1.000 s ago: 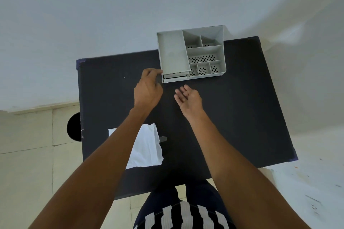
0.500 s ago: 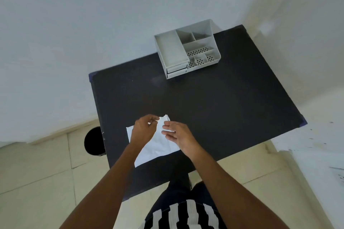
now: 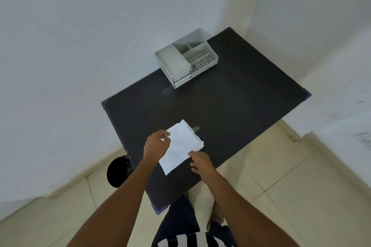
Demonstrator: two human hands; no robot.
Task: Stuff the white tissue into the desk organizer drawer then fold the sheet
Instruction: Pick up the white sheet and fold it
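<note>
A white sheet (image 3: 181, 144) lies partly folded on the near part of the black table (image 3: 230, 106). My left hand (image 3: 156, 144) pinches the sheet's left edge near its far corner. At the sheet's near right edge my right hand (image 3: 200, 161) grips it with curled fingers. The grey desk organizer (image 3: 185, 62) stands at the table's far edge by the wall, with both front drawers pushed in. No loose white tissue is visible.
White walls close in behind and to the right of the table. A round black object (image 3: 117, 170) sits on the tiled floor by the table's left near corner. My legs and striped shirt stand at the table's near edge.
Both hands left the organizer and came back to the sheet. Since half a second ago my right hand slid from the sheet's far corner to its near right edge, and the view swung left.
</note>
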